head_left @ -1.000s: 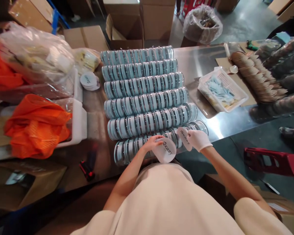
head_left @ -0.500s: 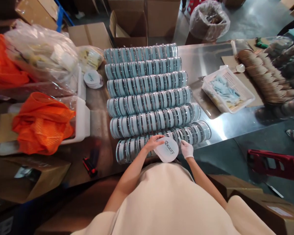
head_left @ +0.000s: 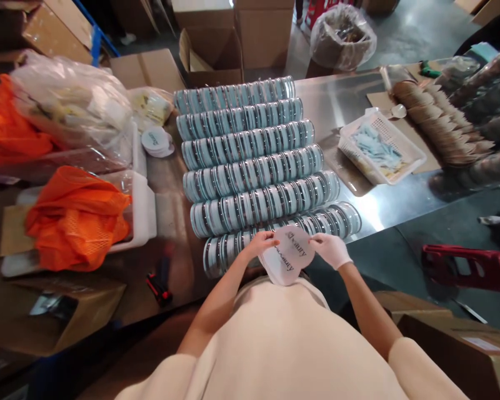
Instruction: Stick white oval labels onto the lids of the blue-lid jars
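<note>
Bare, my left hand (head_left: 258, 245) grips a small stack of round white labels (head_left: 277, 271) printed with "beauty", close to my body. My right hand (head_left: 332, 251), in a white glove, pinches the right edge of the top label (head_left: 298, 244). That label sits shifted up and right of the stack, so two prints show. Just beyond both hands runs the nearest row of clear round containers (head_left: 227, 253) with pale blue and white contents, lying on their sides. Several similar rows (head_left: 254, 169) lie behind it.
More round labels (head_left: 156, 141) lie at the left, beside white bins with orange mesh (head_left: 79, 214) and plastic bags. A red-black cutter (head_left: 159, 288) lies near the table's front edge. At right are a white basket (head_left: 381, 147) with blue packets and stacked brown paper pieces (head_left: 441, 122).
My right hand has come up from beside the stack and taken hold of the top label's edge. The top label has slid up and right. The view has shifted slightly.
</note>
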`<state>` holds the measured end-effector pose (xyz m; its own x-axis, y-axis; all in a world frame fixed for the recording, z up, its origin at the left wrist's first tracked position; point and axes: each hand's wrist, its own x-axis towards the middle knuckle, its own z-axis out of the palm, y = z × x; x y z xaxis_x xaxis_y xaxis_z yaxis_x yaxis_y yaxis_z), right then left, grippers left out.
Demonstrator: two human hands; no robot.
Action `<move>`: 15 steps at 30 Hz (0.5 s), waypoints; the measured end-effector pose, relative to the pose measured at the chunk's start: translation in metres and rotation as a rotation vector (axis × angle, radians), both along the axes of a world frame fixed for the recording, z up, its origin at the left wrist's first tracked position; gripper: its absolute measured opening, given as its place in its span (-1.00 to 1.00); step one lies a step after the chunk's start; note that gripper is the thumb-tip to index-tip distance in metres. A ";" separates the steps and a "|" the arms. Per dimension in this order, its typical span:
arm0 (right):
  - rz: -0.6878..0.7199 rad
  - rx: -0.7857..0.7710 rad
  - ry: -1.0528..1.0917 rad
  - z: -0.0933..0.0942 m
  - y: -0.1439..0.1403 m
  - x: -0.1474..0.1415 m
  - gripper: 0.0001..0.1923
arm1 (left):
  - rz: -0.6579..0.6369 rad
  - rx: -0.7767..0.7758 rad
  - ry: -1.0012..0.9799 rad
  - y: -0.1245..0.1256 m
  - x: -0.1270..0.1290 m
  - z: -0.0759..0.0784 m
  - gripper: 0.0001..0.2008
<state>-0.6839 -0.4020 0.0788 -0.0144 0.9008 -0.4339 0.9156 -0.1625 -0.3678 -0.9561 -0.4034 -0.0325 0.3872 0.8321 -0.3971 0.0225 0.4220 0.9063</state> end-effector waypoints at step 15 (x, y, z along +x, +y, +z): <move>0.299 -0.127 -0.417 0.026 0.030 -0.057 -0.68 | 0.160 -0.036 0.017 -0.022 -0.048 0.002 -0.39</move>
<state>-0.7414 -0.3721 0.1050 -0.0657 0.8236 -0.5634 0.9931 0.1089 0.0433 -1.0043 -0.4259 -0.0302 0.2440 0.8678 -0.4328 -0.0319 0.4533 0.8908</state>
